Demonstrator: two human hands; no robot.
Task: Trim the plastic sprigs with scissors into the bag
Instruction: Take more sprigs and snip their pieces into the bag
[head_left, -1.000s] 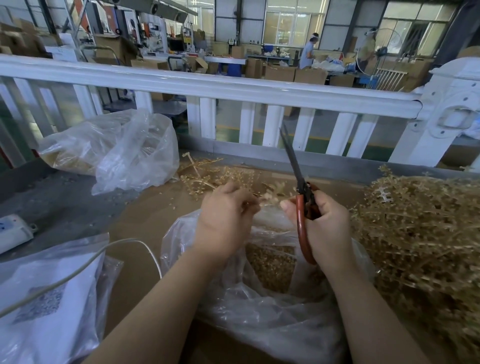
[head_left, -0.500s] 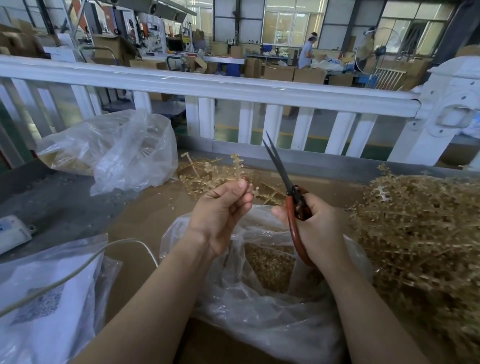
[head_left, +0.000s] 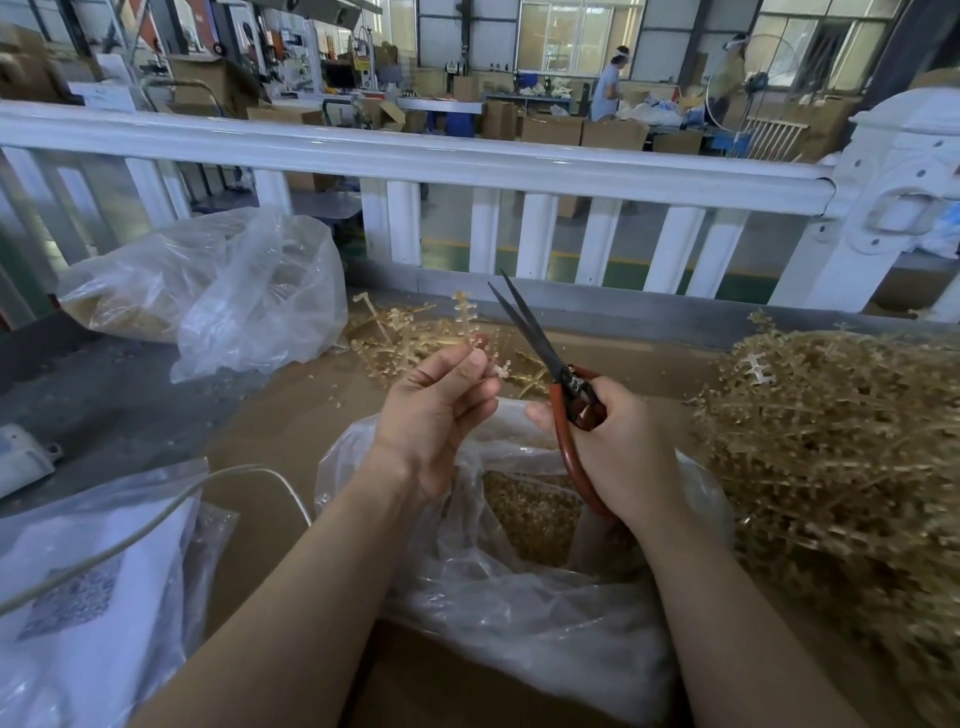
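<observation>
Mid-cycle from where I'm watching: sprig is presented, cut not yet made. My left hand (head_left: 436, 410) pinches a gold plastic sprig (head_left: 470, 332) btwn thumb and fingertips, stem upright, its studded tip rising above the fingers. Right hand (head_left: 618, 441) is wrapped round the red handles of the scissors (head_left: 550, 364), gripping them; blades are parted a little and point up and away, tips well above the sprig's lower end. Blades sit just beside the sprig, to its right, not touching it as far as I can tell.

Clear bag (head_left: 467, 571) lies open on the brown surface (head_left: 291, 415) directly under both hands, already holding a layer of small gold trimmings. Big heap of untrimmed sprigs (head_left: 831, 441) sits to the right, a smaller scatter beyond my hands near the white railing (head_left: 467, 166). Second clear bag (head_left: 218, 286), partly filled, lies far left.

Step in hand, I'd judge: lining up the snip. Next move needs the open blades brought across the stem near my left fingers, w/ the sprig kept over the bag mouth so pieces drop in, not onto the surface. Watch fingertip clearance – the pinch is close to the cut line. Plenty left to do, judging by that heap.
</observation>
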